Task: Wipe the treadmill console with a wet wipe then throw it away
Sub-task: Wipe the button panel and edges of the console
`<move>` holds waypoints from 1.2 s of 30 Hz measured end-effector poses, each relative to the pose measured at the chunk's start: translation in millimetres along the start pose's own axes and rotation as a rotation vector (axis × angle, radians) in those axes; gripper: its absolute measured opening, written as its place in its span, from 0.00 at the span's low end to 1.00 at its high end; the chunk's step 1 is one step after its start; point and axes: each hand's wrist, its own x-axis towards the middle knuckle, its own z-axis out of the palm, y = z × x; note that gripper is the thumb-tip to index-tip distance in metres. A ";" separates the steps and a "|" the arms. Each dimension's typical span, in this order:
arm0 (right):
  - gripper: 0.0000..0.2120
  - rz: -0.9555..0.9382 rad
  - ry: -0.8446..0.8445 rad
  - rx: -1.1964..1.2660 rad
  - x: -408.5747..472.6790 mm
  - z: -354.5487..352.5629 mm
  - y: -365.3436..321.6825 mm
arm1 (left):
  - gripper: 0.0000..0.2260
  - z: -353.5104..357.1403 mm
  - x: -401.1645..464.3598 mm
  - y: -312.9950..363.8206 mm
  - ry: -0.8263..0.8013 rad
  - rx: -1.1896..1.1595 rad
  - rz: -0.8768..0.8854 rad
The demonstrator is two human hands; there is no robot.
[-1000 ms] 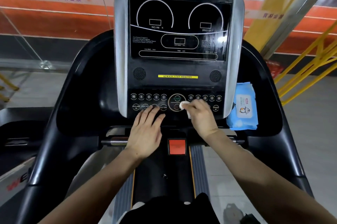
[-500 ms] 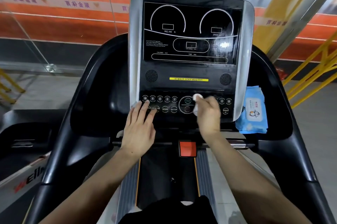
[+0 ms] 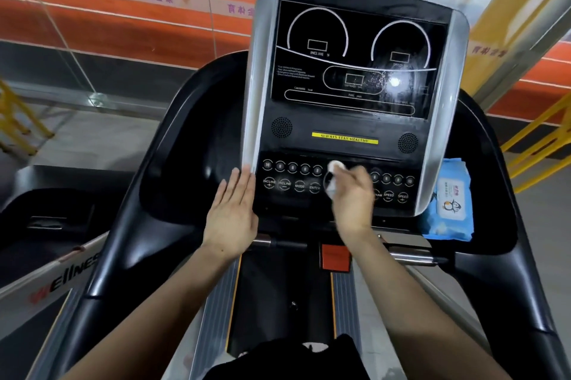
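Note:
The treadmill console [image 3: 355,120] fills the upper middle of the head view, a black panel with silver side trims, a display above and rows of round buttons below. My right hand [image 3: 352,194] grips a crumpled white wet wipe [image 3: 333,174] and presses it on the middle of the button panel. My left hand [image 3: 233,212] lies flat with straight fingers, its fingertips at the console's lower left silver edge. Wet streaks show on the right part of the display.
A blue pack of wet wipes [image 3: 449,202] sits in the tray right of the console. A red safety key block [image 3: 335,257] and a metal handlebar [image 3: 411,256] lie below the console. Black side arms frame both sides; yellow railings [image 3: 537,144] stand at the right.
My left hand has slid left off the buttons to the console's left edge. My right hand with the wipe has shifted slightly across the middle buttons. The camera has swung left.

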 end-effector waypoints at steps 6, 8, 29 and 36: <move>0.08 -0.018 0.064 0.097 5.7 39.0 -47.9 | 0.35 -3.0 -0.1 -2.2 -0.031 -0.030 0.010; 0.15 -0.218 0.052 0.024 8.1 52.5 -72.0 | 0.35 -3.0 0.1 -3.9 -0.032 -0.024 0.024; 0.22 -0.563 -0.162 -0.128 -17.5 48.3 -67.0 | 0.37 -8.5 -5.1 -21.3 -0.173 0.117 -0.030; 0.17 -0.445 -0.064 -0.108 33.8 45.8 -98.2 | 0.37 -10.0 -5.0 -19.5 -0.198 0.114 -0.042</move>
